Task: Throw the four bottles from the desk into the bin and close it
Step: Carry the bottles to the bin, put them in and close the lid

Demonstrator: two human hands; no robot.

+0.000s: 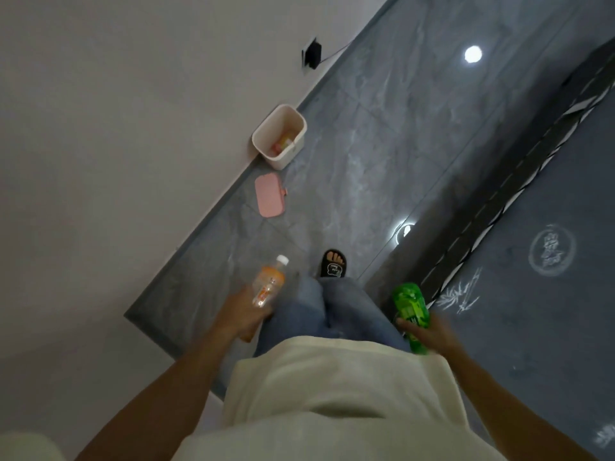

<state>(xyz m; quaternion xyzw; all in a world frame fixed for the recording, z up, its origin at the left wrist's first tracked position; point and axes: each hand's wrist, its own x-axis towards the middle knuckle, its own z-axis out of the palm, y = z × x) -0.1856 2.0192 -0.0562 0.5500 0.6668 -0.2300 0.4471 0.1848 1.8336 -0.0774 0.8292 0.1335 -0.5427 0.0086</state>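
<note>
At lower centre, the left hand (244, 314) grips an orange bottle (269, 283); the right hand (429, 331) grips a green bottle (410, 306); the open bin (279, 136) stands above.

One head-worn view tilts steeply down past the torso toward the floor (382, 154) ahead.

Left hand (244, 311) and right hand (429, 331) each closed, arms lowered
</note>
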